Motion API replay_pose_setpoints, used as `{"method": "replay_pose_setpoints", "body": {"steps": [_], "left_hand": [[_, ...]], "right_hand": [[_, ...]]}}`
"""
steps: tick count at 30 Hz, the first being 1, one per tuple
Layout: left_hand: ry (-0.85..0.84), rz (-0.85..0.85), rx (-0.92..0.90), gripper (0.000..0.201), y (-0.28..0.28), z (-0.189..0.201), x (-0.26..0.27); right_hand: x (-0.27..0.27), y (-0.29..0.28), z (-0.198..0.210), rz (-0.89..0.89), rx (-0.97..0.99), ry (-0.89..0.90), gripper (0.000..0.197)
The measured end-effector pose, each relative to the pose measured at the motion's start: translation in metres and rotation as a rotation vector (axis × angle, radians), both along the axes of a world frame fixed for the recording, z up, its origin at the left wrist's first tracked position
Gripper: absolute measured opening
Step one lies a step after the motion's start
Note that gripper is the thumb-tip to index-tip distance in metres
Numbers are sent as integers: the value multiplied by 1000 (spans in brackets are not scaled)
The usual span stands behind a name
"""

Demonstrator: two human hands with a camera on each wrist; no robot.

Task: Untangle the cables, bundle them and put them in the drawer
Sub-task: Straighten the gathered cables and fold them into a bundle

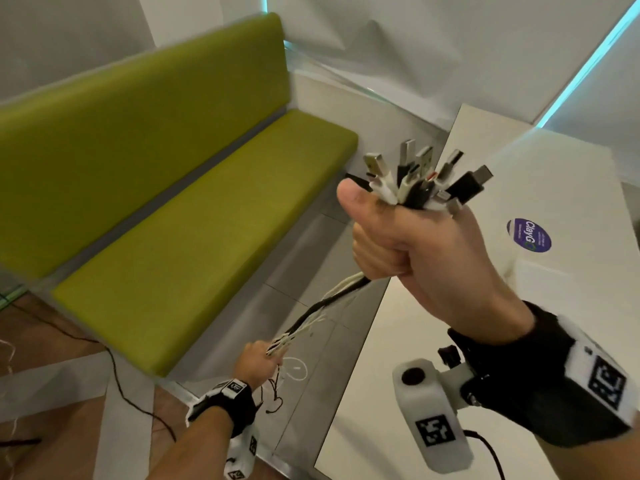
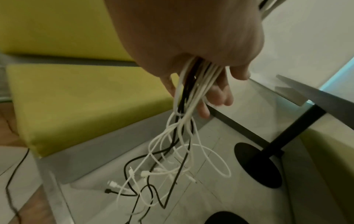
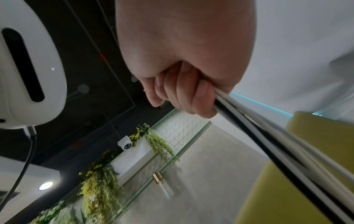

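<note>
My right hand (image 1: 391,233) is raised in a fist around a bunch of white and black cables (image 1: 322,301), their USB plugs (image 1: 419,176) fanning out above the thumb. The cables (image 3: 268,139) run taut down and left to my left hand (image 1: 258,360), held low near the floor. In the left wrist view the left hand (image 2: 199,84) has its fingers loosely curled round the strands, and the loose ends (image 2: 164,171) hang tangled below it, with small plugs lying on the floor. No drawer is in view.
A green upholstered bench (image 1: 180,216) fills the left. A white table (image 1: 540,209) with a round blue sticker (image 1: 529,235) stands at the right; its black post and round foot (image 2: 258,165) are beside the dangling ends. A thin black cable (image 1: 117,379) trails over the floor.
</note>
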State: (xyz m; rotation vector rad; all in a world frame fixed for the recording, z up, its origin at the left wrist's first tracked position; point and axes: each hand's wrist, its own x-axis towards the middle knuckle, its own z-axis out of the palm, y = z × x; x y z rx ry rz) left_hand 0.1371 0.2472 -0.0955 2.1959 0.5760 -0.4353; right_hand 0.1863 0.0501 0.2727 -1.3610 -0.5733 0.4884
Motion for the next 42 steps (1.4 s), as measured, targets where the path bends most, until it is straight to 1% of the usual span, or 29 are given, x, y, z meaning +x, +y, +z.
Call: {"method": "replay_pose_setpoints", "body": {"steps": [5, 7, 10, 11, 12, 14, 15, 18, 21, 24, 28, 30, 32, 34, 35, 37, 40, 42], "left_hand": [[111, -1, -6, 47, 16, -20, -26], [130, -12, 0, 43, 20, -22, -24], [156, -101, 35, 32, 19, -13, -12], [153, -99, 29, 31, 20, -13, -8], [140, -67, -6, 30, 22, -12, -6], [65, -1, -107, 19, 28, -11, -6], [19, 4, -151, 14, 30, -10, -8], [-44, 11, -210, 17, 34, -13, -19], [-22, 58, -356, 12, 33, -14, -22], [-15, 133, -514, 20, 28, -8, -19], [43, 167, -615, 18, 24, -1, -14], [94, 139, -656, 20, 21, -3, -13], [142, 20, -609, 24, 17, -3, -12], [177, -84, -442, 26, 13, -4, -10], [180, -110, -335, 28, 11, -6, -8], [197, -102, -167, 27, 10, -14, -7], [281, -165, 111, 28, 13, -24, -8], [309, -163, 212, 28, 16, -28, -8]], "right_hand": [[5, -8, -3, -37, -4, 22, 51], [6, -9, -5, -52, -7, 22, 51], [8, -4, -8, -59, -9, -14, 52], [10, -4, -9, -59, -11, -25, 52], [12, -4, -9, -64, -7, -27, 52], [18, -9, -9, -84, 16, -2, 53], [21, -12, -9, -94, 25, 8, 53], [25, -19, -10, -120, 1, -13, 53], [27, -19, -14, -149, -28, -66, 51], [31, -20, -15, -169, -21, -70, 50], [32, -23, -15, -189, -20, -63, 51], [33, -25, -15, -205, -7, -58, 51], [34, -28, -15, -212, 0, -62, 50], [35, -31, -16, -211, -5, -66, 50], [35, -31, -16, -212, -12, -66, 50], [34, -29, -17, -218, -34, -77, 49], [33, -27, -20, -226, -86, -110, 47], [34, -26, -22, -225, -122, -127, 46]]}}
